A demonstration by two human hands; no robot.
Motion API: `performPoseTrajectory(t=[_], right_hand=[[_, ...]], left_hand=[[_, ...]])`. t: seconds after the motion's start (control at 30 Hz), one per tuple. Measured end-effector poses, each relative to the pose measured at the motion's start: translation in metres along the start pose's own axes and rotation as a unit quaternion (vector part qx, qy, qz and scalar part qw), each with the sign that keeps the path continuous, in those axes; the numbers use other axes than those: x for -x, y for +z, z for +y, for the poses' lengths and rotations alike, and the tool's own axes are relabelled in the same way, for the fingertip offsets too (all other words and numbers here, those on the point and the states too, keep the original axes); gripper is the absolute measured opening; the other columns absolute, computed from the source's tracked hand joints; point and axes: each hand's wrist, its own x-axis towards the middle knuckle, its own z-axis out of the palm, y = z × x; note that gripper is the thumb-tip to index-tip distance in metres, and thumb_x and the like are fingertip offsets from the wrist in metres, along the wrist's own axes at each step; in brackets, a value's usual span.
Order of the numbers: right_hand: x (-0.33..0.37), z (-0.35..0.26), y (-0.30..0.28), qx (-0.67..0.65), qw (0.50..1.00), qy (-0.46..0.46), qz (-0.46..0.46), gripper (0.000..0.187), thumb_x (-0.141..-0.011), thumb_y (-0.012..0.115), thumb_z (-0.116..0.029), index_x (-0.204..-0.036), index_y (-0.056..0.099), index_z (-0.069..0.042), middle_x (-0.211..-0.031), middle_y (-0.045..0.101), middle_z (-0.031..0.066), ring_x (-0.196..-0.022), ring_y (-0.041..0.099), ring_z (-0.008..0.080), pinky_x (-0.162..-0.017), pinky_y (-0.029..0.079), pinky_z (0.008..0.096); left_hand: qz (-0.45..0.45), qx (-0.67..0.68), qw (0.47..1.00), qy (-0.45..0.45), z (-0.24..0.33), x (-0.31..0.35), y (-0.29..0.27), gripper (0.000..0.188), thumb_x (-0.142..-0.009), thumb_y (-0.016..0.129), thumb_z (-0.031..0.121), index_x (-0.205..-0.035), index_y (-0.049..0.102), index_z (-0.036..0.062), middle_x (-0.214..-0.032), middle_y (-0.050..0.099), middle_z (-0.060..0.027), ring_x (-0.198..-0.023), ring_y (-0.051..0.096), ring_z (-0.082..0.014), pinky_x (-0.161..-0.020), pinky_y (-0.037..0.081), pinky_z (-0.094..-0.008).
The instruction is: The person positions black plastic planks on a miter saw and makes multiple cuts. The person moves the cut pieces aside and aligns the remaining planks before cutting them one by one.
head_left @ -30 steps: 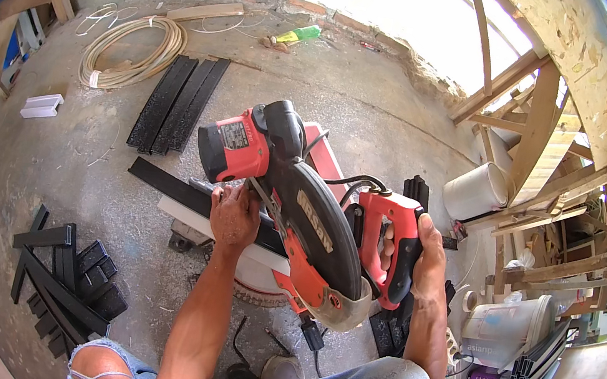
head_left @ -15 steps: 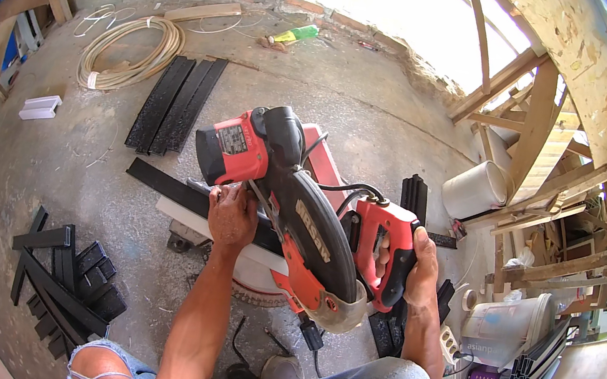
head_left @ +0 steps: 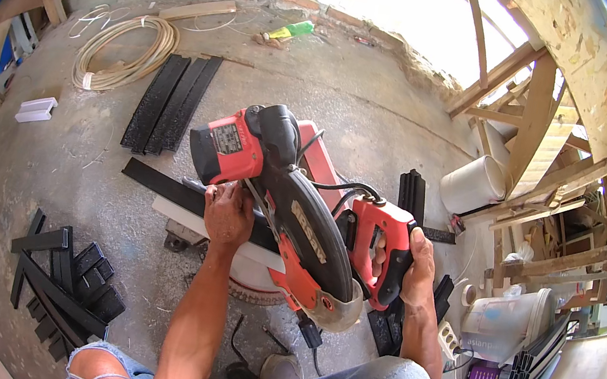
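Observation:
A red and black miter saw stands on the floor in front of me, its black blade guard slanting across the middle. My right hand is closed around the saw's red and black handle, with the thumb on top. Under the motor, my left hand presses a long black strip down on the saw's bed, fingers curled over it. The strip sticks out to the left beyond the pale bed edge. The guard hides the blade edge and the strip's right end.
Several cut black pieces lie in a heap at the lower left. Longer black strips rest farther off, near a coiled hose. White buckets, a power strip and stacked timber line the right side.
The whole view has shifted slightly, so things sit a little farther left. Both hands keep their hold, and the saw head stays at the same height.

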Motion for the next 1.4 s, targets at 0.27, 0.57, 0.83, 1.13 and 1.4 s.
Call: performPoseTrajectory(t=[0.27,0.57,0.83,1.13,1.4], right_hand=[[-0.0007,0.0002,0.0019,0.005,1.000,-0.007,0.003,0.073,-0.102,0.043,-0.066,-0.099,0.066,0.003,-0.072,0.065,0.0114,-0.055,0.064,0.0190,-0.049,0.054,0.0318],[-0.0055,-0.0089,0.0046,0.010,1.000,0.004,0.007,0.069,-0.104,0.041,-0.063,-0.098,0.066,0.002,-0.072,0.065,0.0103,-0.055,0.064,0.0182,-0.049,0.053,0.0304],[-0.0050,-0.0055,0.0032,-0.001,1.000,-0.001,0.006,0.068,-0.105,0.040,-0.062,-0.099,0.066,0.001,-0.073,0.064,0.0098,-0.053,0.062,0.0178,-0.049,0.052,0.0296],[-0.0043,-0.0074,0.0055,-0.005,1.000,0.003,0.012,0.068,-0.105,0.041,-0.061,-0.100,0.066,0.002,-0.072,0.064,0.0103,-0.053,0.063,0.0177,-0.049,0.053,0.0297],[-0.0036,-0.0070,0.0051,-0.003,1.000,0.006,0.023,0.066,-0.105,0.042,-0.059,-0.098,0.066,0.002,-0.070,0.064,0.0105,-0.054,0.063,0.0182,-0.049,0.053,0.0302]], left_hand=[[0.007,0.012,1.000,0.000,0.0002,-0.0008,-0.0011,0.017,-0.095,0.057,0.019,-0.093,0.068,0.0061,-0.099,0.071,-0.0122,-0.102,0.065,-0.0327,-0.105,0.040,-0.0479],[0.031,0.016,0.999,0.017,-0.0016,0.0005,0.0042,0.016,-0.096,0.056,0.017,-0.089,0.065,0.0066,-0.090,0.065,-0.0141,-0.098,0.061,-0.0352,-0.103,0.039,-0.0505],[0.025,0.011,1.000,0.013,-0.0012,-0.0002,0.0036,0.018,-0.098,0.055,0.020,-0.093,0.065,0.0054,-0.091,0.065,-0.0143,-0.097,0.061,-0.0360,-0.103,0.039,-0.0508],[0.011,0.012,1.000,0.009,-0.0009,0.0000,0.0017,0.018,-0.098,0.055,0.020,-0.094,0.065,0.0054,-0.091,0.065,-0.0143,-0.099,0.061,-0.0353,-0.103,0.039,-0.0509],[-0.006,0.000,1.000,-0.005,0.0014,-0.0006,-0.0004,0.019,-0.096,0.055,0.020,-0.094,0.068,0.0065,-0.096,0.070,-0.0124,-0.103,0.063,-0.0336,-0.106,0.039,-0.0493]])
